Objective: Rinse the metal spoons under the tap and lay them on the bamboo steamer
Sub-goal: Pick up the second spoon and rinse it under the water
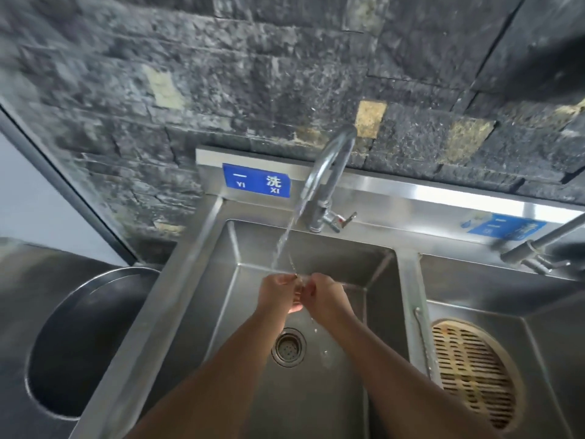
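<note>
Over the left sink basin point(383, 280) my left hand point(278, 296) and my right hand point(326, 296) are pressed together, fingers closed around a metal spoon point(293, 265). Only its thin handle shows, sticking up between the fingers; the bowl is hidden. Water point(286, 236) runs from the curved tap point(326, 172) and lands just at the far side of my left hand. The round bamboo steamer point(471, 372) lies flat in the right basin, with no spoon that I can make out on its slats.
A drain strainer point(288, 345) sits in the basin floor below my wrists. A steel divider point(408, 312) separates the two basins. A big round metal bowl point(85, 340) stands at the left. A second tap point(538, 245) reaches in from the right. Dark stone wall behind.
</note>
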`<act>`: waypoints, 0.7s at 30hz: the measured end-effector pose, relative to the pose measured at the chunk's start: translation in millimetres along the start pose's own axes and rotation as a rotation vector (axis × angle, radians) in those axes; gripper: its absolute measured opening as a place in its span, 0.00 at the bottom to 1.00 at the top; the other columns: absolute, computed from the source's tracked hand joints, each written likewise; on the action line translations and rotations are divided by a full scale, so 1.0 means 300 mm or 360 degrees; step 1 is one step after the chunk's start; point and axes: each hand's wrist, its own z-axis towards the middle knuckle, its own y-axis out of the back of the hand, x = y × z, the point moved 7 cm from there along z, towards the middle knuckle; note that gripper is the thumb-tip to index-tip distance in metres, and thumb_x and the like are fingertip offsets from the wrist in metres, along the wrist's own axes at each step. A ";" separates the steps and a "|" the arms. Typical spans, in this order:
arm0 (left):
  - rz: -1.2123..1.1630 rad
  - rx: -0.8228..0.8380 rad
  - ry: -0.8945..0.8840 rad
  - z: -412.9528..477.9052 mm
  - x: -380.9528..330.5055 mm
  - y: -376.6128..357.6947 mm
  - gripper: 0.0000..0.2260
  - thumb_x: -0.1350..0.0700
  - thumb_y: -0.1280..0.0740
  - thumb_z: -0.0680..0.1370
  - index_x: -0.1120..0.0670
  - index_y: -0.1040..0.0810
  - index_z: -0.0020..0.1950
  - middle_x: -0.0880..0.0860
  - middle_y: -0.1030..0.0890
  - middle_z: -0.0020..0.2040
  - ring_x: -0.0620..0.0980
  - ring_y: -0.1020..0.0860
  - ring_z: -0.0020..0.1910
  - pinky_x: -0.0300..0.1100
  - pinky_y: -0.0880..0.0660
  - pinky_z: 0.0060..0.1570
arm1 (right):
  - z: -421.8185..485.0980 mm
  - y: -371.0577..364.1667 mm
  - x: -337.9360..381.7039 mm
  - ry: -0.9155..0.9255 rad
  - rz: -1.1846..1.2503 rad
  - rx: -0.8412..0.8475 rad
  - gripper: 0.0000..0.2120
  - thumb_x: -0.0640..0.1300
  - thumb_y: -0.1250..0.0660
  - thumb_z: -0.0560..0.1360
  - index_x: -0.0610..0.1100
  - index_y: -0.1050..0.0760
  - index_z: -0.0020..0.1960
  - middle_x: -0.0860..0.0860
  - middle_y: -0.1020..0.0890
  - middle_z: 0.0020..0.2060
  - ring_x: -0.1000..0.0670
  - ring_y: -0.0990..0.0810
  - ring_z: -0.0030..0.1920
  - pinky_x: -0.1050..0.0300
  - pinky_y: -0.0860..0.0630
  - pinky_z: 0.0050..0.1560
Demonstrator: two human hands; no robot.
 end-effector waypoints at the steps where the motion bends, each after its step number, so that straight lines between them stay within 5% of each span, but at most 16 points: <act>1: -0.0004 -0.0022 0.0001 0.005 -0.001 0.031 0.07 0.66 0.32 0.77 0.64 0.18 0.54 0.63 0.16 0.42 0.56 0.18 0.35 0.51 0.18 0.43 | -0.004 -0.022 0.020 -0.0008 0.0030 -0.0011 0.07 0.44 0.37 0.75 0.47 0.26 0.38 0.51 0.21 0.33 0.44 0.20 0.36 0.57 0.28 0.35; 10: 0.0058 -0.0112 -0.0075 0.016 0.025 0.170 0.05 0.66 0.33 0.77 0.61 0.18 0.46 0.60 0.19 0.37 0.56 0.20 0.35 0.52 0.18 0.40 | -0.019 -0.152 0.067 -0.0044 0.0180 0.0065 0.08 0.44 0.30 0.75 0.46 0.22 0.37 0.49 0.16 0.35 0.47 0.18 0.35 0.54 0.20 0.38; 15: 0.0150 -0.0121 -0.0149 0.008 0.036 0.211 0.07 0.63 0.36 0.78 0.60 0.20 0.43 0.56 0.23 0.31 0.52 0.22 0.26 0.51 0.17 0.32 | 0.004 -0.163 0.043 -0.0163 0.0380 0.0109 0.03 0.39 0.31 0.74 0.42 0.20 0.42 0.45 0.15 0.35 0.44 0.16 0.34 0.43 0.15 0.43; 18: 0.0258 -0.0163 -0.0247 0.000 0.036 0.235 0.08 0.62 0.37 0.77 0.61 0.20 0.42 0.54 0.25 0.30 0.50 0.28 0.23 0.40 0.30 0.22 | 0.020 -0.179 0.073 -0.0157 0.0455 0.0178 0.03 0.43 0.30 0.75 0.43 0.20 0.45 0.43 0.14 0.39 0.40 0.14 0.37 0.46 0.16 0.42; 21: 0.0299 -0.0222 -0.0307 0.001 0.027 0.263 0.09 0.60 0.36 0.77 0.59 0.21 0.38 0.52 0.25 0.28 0.50 0.32 0.24 0.40 0.38 0.26 | 0.030 -0.215 0.107 -0.0169 0.0652 0.0250 0.03 0.38 0.32 0.76 0.42 0.20 0.47 0.44 0.16 0.40 0.46 0.19 0.32 0.52 0.19 0.36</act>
